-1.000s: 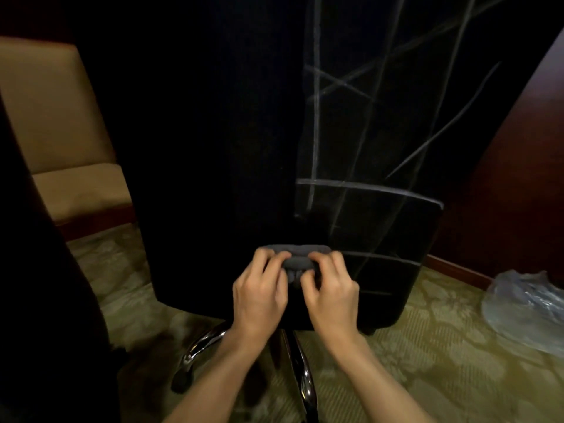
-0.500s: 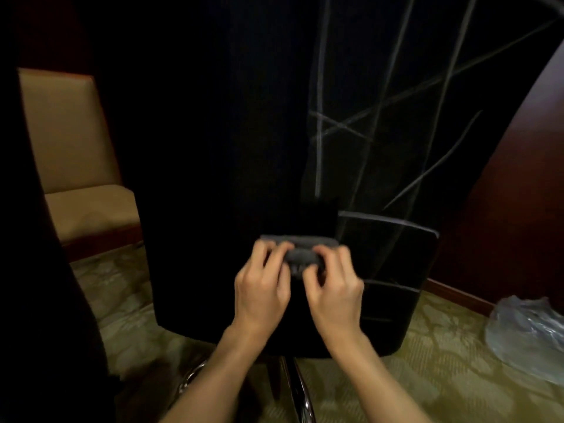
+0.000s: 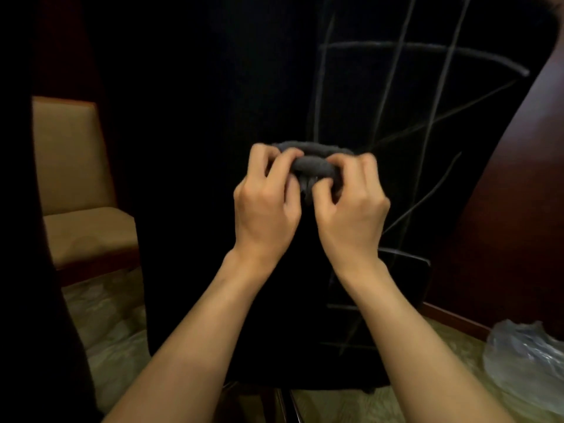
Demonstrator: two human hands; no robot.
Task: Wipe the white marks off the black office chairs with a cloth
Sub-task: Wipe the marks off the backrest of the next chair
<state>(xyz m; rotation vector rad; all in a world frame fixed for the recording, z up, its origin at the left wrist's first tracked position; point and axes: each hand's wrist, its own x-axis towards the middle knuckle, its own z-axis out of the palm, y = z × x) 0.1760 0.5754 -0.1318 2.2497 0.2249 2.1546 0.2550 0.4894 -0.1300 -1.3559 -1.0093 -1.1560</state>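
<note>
The black chair back (image 3: 213, 178) filled most of the view and served as the landmark: its left edge ran down beside a tan upholstered chair (image 3: 73, 184), with a strip of patterned carpet (image 3: 110, 325) showing between them, and its lower right corner stopped short of a dark red-brown wooden panel (image 3: 503, 224). Below that corner the carpet lay open as far as a crumpled clear plastic bag (image 3: 528, 358), which sat well to the right of the chair back. A dark shape (image 3: 33, 285) closed off the far left. In front of the middle of the chair back, both forearms reached up from below, the hands side by side, backs toward the camera. The left hand (image 3: 265, 209) and right hand (image 3: 351, 212) each had fingers curled over a bunched dark grey cloth (image 3: 314, 166), pinching it between them against or just in front of the chair back; which one could not be told. White marks (image 3: 393, 65) crossed the right half of the chair back as long thin lines, some near upright, some slanted, one curving across near the top. The left half looked plain black.
</note>
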